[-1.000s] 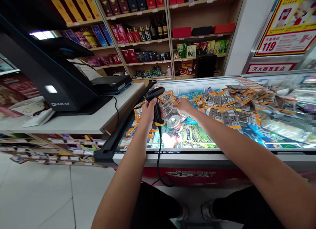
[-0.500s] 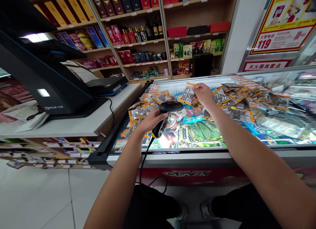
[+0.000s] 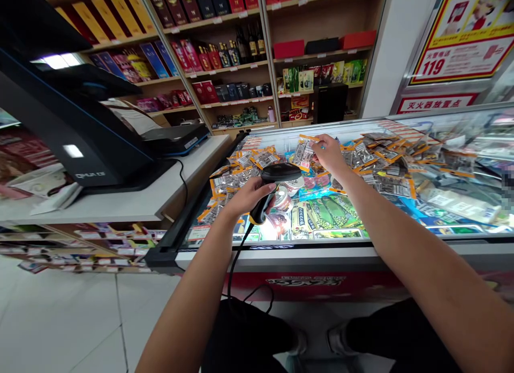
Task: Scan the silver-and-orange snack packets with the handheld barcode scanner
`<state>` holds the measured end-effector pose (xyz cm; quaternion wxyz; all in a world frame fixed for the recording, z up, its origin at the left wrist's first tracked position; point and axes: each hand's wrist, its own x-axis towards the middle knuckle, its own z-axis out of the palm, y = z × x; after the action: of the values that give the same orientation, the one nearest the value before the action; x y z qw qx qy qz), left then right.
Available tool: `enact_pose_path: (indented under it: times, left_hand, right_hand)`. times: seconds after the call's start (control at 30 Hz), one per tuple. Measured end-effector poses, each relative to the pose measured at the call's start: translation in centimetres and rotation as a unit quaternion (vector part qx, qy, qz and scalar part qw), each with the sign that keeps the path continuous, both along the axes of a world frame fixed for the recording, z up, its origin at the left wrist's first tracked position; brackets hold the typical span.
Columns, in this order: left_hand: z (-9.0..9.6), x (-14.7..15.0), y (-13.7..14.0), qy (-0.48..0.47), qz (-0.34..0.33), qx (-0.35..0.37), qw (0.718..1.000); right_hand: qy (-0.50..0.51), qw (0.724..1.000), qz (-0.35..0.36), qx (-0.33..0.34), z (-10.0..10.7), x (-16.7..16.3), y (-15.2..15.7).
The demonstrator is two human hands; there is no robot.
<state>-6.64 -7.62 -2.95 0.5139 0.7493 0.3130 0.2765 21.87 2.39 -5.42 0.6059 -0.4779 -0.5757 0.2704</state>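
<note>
My left hand (image 3: 254,197) is closed around the handle of a black barcode scanner (image 3: 280,172), whose cable hangs down in front of the freezer. With my right hand (image 3: 327,152) I pinch a small snack packet (image 3: 303,154) with orange edges, its barcode side facing me. The scanner's head points toward this packet, and a reddish glow lies on the label. Many similar packets (image 3: 373,158) lie spread over the glass top of the chest freezer (image 3: 321,250). Under the glass are green-wrapped ice creams (image 3: 331,215) and round tubs (image 3: 283,199).
To the left, a counter (image 3: 160,201) carries a dark checkout machine (image 3: 100,148) and a flat scale (image 3: 176,137). Shelves (image 3: 225,67) with boxes and bottles stand behind the freezer. A red and yellow sign (image 3: 458,46) hangs at the right.
A reddish light now shows on the packet's barcode label. The packet has shifted very slightly left, and the scanner slightly right in view. Both grips are unchanged.
</note>
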Motion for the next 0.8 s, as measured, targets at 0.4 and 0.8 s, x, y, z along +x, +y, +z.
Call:
enact_pose_path:
  times: [0.4,0.8]
  left_hand:
    - [0.0,-0.1,0.2,-0.059,0.089,-0.009,0.994]
    - [0.6,-1.3,1.9,-0.262,0.355,-0.034,0.897]
  right_hand:
    - [-0.217,0.968,-0.122,-0.007,0.3,2.3,-0.2]
    - [-0.345,0.938,0.032,0.021,0.8,-4.8,-5.1]
